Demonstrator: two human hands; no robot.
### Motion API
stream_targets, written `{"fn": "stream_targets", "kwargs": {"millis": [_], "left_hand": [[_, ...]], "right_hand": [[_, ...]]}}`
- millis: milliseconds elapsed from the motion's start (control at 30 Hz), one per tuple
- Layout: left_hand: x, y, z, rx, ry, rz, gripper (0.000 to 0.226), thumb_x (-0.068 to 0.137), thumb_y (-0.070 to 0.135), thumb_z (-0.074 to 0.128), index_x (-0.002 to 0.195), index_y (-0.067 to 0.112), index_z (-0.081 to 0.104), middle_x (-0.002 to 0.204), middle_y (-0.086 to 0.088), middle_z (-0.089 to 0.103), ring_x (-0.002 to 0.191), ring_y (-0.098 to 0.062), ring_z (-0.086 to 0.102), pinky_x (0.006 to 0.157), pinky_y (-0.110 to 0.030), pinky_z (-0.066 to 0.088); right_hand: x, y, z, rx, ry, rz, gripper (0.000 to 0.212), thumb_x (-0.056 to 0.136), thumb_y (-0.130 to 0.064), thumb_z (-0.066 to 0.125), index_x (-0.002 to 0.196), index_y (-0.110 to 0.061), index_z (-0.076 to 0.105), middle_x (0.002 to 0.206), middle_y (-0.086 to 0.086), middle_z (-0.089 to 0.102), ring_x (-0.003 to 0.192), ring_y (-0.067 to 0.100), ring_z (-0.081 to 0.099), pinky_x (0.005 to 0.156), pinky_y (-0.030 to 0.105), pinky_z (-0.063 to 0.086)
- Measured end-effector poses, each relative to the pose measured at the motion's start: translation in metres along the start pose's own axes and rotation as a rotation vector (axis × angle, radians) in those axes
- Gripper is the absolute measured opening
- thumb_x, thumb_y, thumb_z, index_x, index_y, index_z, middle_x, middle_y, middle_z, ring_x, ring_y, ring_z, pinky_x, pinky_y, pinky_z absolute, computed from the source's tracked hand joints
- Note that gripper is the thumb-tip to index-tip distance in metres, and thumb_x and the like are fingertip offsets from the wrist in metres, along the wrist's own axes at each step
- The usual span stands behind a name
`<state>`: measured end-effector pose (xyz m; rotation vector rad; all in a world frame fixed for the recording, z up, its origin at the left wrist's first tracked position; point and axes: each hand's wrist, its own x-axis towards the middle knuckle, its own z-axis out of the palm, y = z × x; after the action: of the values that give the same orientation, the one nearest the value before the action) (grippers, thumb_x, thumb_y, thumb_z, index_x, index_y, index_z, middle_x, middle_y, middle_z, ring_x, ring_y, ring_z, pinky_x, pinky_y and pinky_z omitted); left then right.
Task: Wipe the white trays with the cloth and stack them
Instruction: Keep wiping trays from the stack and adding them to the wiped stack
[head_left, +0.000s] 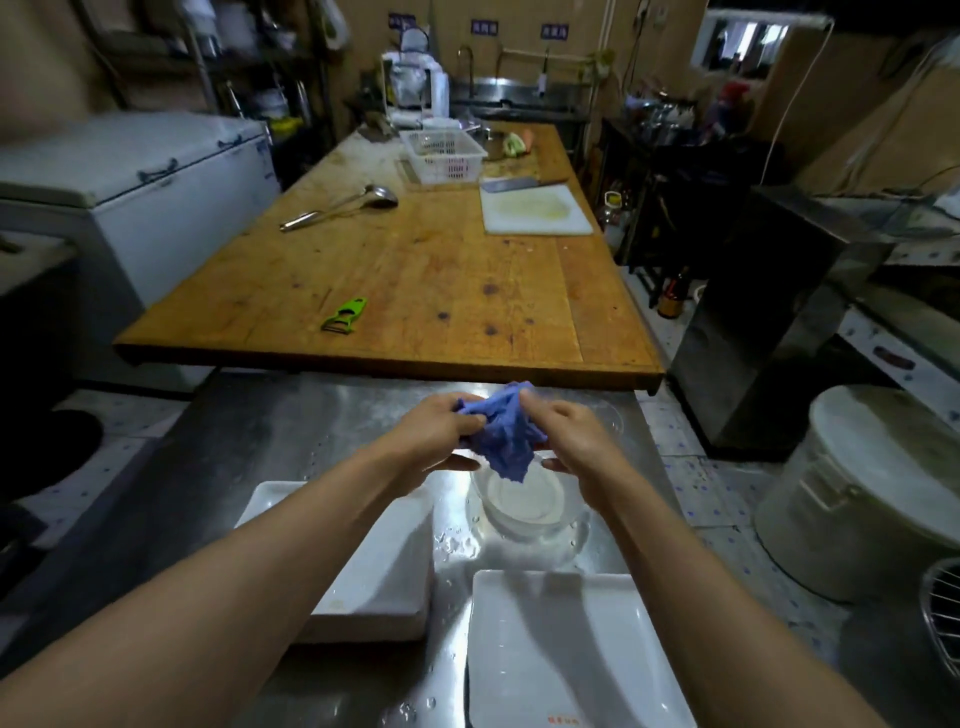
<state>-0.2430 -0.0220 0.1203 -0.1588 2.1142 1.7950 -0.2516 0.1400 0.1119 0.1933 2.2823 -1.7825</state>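
A bunched blue cloth (506, 439) hangs between both my hands above a clear glass bowl (524, 506) on the wet steel counter. My left hand (441, 431) grips the cloth's left side. My right hand (571, 436) pinches its right side. A white rectangular tray (387, 566) lies under my left forearm, seemingly on top of another white tray. A second white tray (561, 649) lies flat at the near right, partly covered by my right forearm.
The steel counter (260, 431) carries water drops. Beyond it a wooden table (426, 280) holds a green peeler (345, 314), a ladle (343, 205), a white basket (447, 153) and a cutting board (535, 210) with a cleaver. A white bucket (872, 493) stands right.
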Motion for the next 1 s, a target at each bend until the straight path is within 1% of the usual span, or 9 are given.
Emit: {"fn": "stream_targets", "kwargs": {"millis": [67,100,167,300,500,633,700,800,1000], "left_hand": [[-0.014,0.008,-0.005,0.011,0.096,0.031,0.018,0.096,0.013,0.045,0.099,0.016,0.062,0.089,-0.004,0.065,0.079,-0.012,0.061,0.066,-0.026,0.048],[-0.02,0.011,-0.01,0.002,0.171,0.038,0.018,0.096,0.013,0.046,0.092,0.016,0.064,0.081,-0.002,0.064,0.07,-0.009,0.061,0.063,-0.025,0.047],[-0.028,0.016,-0.024,-0.047,0.348,0.049,0.02,0.092,0.01,0.049,0.078,0.013,0.062,0.067,-0.003,0.058,0.053,-0.008,0.055,0.057,-0.022,0.043],[-0.044,0.025,-0.059,-0.165,0.569,0.066,0.022,0.09,0.009,0.049,0.07,0.013,0.058,0.067,-0.007,0.055,0.055,-0.016,0.051,0.053,-0.022,0.039],[-0.072,0.042,-0.1,-0.565,0.462,0.054,0.032,0.095,0.021,0.045,0.064,0.014,0.051,0.041,0.0,0.051,0.034,-0.011,0.048,0.043,-0.018,0.038],[-0.098,0.049,-0.125,-0.354,0.337,0.181,0.023,0.095,0.014,0.048,0.073,0.013,0.055,0.062,-0.005,0.055,0.056,-0.014,0.053,0.051,-0.021,0.041],[-0.113,0.049,-0.144,-0.202,0.286,0.266,0.013,0.091,0.009,0.054,0.08,0.014,0.059,0.069,-0.005,0.059,0.063,-0.014,0.056,0.058,-0.024,0.045],[-0.133,0.044,-0.183,-0.073,0.214,0.331,0.021,0.083,-0.005,0.06,0.077,0.014,0.057,0.068,-0.003,0.06,0.065,-0.015,0.057,0.063,-0.027,0.045],[-0.15,0.014,-0.249,0.335,0.172,0.242,0.026,0.072,-0.012,0.065,0.09,0.005,0.061,0.082,-0.012,0.059,0.075,-0.02,0.054,0.065,-0.027,0.043]], "right_hand": [[-0.007,-0.007,0.008,-0.039,-0.014,-0.098,0.008,0.087,-0.018,0.064,0.08,-0.014,0.062,0.075,0.002,0.063,0.073,0.017,0.059,0.057,0.015,0.047],[-0.008,-0.008,0.012,-0.058,-0.001,-0.135,0.015,0.085,-0.007,0.063,0.074,-0.015,0.059,0.07,-0.001,0.059,0.066,0.012,0.055,0.052,0.013,0.042],[-0.011,-0.013,0.017,-0.086,0.035,-0.167,0.025,0.083,0.006,0.057,0.072,-0.016,0.057,0.069,-0.002,0.058,0.063,0.009,0.052,0.052,0.013,0.042],[-0.02,-0.027,0.031,-0.141,0.048,-0.219,0.03,0.086,0.005,0.048,0.077,-0.021,0.061,0.078,-0.001,0.066,0.071,0.013,0.06,0.059,0.023,0.046],[-0.042,-0.052,0.073,-0.189,-0.102,-0.245,0.025,0.08,0.008,0.05,0.086,-0.008,0.068,0.081,0.003,0.065,0.077,0.014,0.056,0.066,0.023,0.041],[-0.059,-0.079,0.11,0.033,-0.337,-0.241,0.035,0.08,-0.007,0.062,0.113,-0.018,0.059,0.099,-0.004,0.069,0.086,0.0,0.062,0.068,0.016,0.041],[-0.065,-0.087,0.132,-0.019,-0.382,-0.302,0.036,0.077,-0.013,0.07,0.111,-0.018,0.059,0.1,0.0,0.068,0.089,0.005,0.063,0.072,0.016,0.047],[-0.071,-0.091,0.162,-0.054,-0.244,-0.394,0.013,0.082,0.0,0.066,0.083,-0.013,0.064,0.085,0.007,0.066,0.08,0.015,0.06,0.077,0.028,0.048],[-0.083,-0.094,0.195,-0.118,0.161,-0.387,0.027,0.083,0.0,0.06,0.065,-0.02,0.062,0.063,-0.005,0.06,0.058,0.004,0.049,0.052,0.014,0.038]]}}
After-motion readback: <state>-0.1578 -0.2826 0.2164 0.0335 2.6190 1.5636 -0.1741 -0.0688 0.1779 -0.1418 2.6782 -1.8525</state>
